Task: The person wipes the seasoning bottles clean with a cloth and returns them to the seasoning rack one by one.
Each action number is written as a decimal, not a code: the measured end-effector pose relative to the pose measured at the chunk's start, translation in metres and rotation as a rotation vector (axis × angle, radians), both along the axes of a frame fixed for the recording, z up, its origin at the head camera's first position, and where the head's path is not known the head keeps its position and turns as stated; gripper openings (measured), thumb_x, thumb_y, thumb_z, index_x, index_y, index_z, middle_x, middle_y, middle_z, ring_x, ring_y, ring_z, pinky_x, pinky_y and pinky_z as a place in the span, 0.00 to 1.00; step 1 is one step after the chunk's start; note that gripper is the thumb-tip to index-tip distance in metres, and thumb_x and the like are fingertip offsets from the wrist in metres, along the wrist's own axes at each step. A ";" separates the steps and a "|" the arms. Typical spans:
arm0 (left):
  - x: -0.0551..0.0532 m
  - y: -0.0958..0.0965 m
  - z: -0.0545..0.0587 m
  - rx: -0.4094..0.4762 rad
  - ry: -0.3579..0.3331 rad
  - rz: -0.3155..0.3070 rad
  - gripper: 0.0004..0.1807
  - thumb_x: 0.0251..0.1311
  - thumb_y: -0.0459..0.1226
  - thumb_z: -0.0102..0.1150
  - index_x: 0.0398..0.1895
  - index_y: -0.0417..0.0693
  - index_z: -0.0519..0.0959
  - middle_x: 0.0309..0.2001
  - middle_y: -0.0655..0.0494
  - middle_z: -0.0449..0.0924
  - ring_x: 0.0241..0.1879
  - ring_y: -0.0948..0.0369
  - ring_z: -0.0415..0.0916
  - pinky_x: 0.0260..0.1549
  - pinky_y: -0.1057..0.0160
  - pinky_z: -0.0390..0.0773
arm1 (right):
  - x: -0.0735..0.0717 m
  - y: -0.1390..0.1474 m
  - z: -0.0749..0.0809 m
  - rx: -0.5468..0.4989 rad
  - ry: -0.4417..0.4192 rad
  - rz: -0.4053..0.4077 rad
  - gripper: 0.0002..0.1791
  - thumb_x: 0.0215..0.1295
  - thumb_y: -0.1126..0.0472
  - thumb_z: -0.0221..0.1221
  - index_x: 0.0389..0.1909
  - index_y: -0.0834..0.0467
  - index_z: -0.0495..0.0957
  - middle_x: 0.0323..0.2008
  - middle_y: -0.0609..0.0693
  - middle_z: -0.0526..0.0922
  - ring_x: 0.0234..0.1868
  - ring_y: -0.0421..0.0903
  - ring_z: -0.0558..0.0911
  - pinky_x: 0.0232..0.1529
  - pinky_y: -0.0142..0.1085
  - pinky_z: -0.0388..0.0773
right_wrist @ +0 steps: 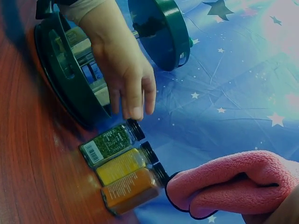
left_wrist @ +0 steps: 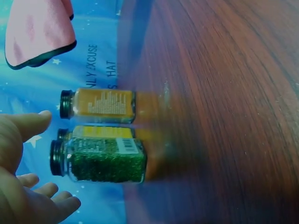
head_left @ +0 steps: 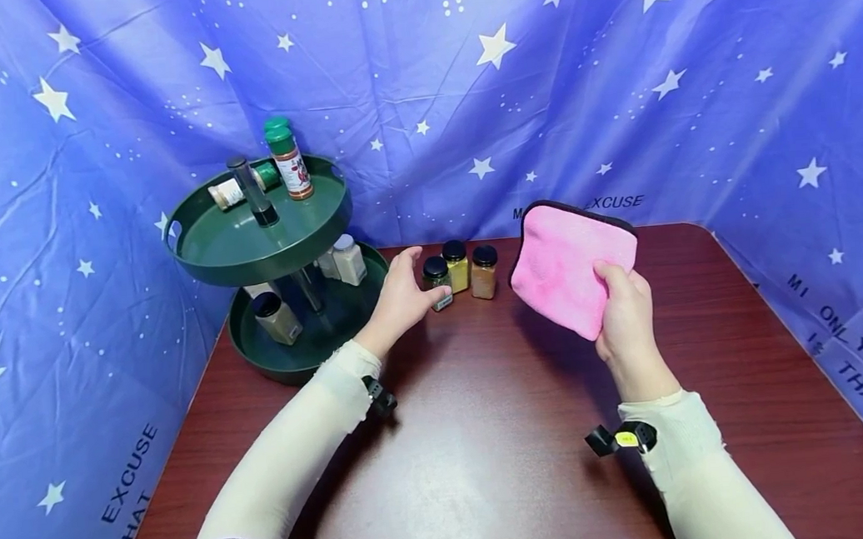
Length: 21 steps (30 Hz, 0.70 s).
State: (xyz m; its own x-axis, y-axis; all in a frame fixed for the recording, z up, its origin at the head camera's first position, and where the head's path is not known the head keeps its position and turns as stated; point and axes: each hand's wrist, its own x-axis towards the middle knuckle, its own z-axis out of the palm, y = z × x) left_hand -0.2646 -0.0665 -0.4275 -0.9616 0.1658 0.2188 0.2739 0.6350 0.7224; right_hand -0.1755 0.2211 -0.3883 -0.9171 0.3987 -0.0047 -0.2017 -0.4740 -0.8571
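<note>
My left hand (head_left: pixel 401 295) reaches past the rack with thumb and fingers spread, right at a jar of green flakes (left_wrist: pixel 107 161) with a black lid. Nothing is gripped in it. Beside that jar stand a jar of yellow powder (right_wrist: pixel 120 166) and a jar of orange-brown powder (head_left: pixel 484 274), all upright on the table. My right hand (head_left: pixel 626 323) pinches a folded pink cloth (head_left: pixel 570 264) with dark edging, thumb on its face, held up in the air to the right of the jars. In the right wrist view the cloth's folds show thick and fuzzy.
A green two-tier round rack (head_left: pixel 261 260) stands at the left back. Its top tier bears green-capped shakers (head_left: pixel 292 166), one lying down; several jars (head_left: pixel 279 320) sit on its lower tier. A starry blue curtain (head_left: pixel 417 70) hangs behind the brown table (head_left: pixel 489 449).
</note>
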 end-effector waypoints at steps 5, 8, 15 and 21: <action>-0.008 0.006 -0.007 0.014 -0.035 0.014 0.47 0.52 0.40 0.79 0.72 0.36 0.64 0.68 0.40 0.72 0.69 0.48 0.69 0.70 0.52 0.66 | 0.000 0.001 0.000 -0.002 -0.001 -0.006 0.04 0.70 0.67 0.54 0.36 0.61 0.77 0.26 0.48 0.85 0.26 0.41 0.85 0.26 0.32 0.82; -0.011 0.010 -0.009 0.012 -0.060 0.024 0.48 0.51 0.39 0.80 0.72 0.37 0.63 0.68 0.41 0.72 0.69 0.49 0.68 0.70 0.52 0.66 | -0.001 0.002 0.001 0.002 0.001 -0.004 0.04 0.70 0.67 0.54 0.36 0.61 0.77 0.26 0.48 0.85 0.26 0.41 0.85 0.26 0.32 0.82; -0.017 0.018 -0.010 -0.029 -0.101 0.066 0.43 0.50 0.39 0.80 0.68 0.40 0.68 0.62 0.40 0.78 0.62 0.47 0.76 0.65 0.51 0.72 | -0.001 0.002 0.001 -0.003 -0.009 -0.003 0.04 0.71 0.66 0.53 0.37 0.61 0.77 0.27 0.48 0.84 0.26 0.41 0.85 0.26 0.32 0.82; -0.019 0.018 -0.013 -0.037 -0.134 0.109 0.37 0.50 0.39 0.80 0.61 0.41 0.72 0.55 0.43 0.83 0.55 0.49 0.80 0.60 0.51 0.77 | -0.001 0.002 0.000 0.003 -0.009 0.005 0.04 0.71 0.66 0.54 0.37 0.61 0.76 0.26 0.48 0.84 0.25 0.40 0.85 0.26 0.32 0.82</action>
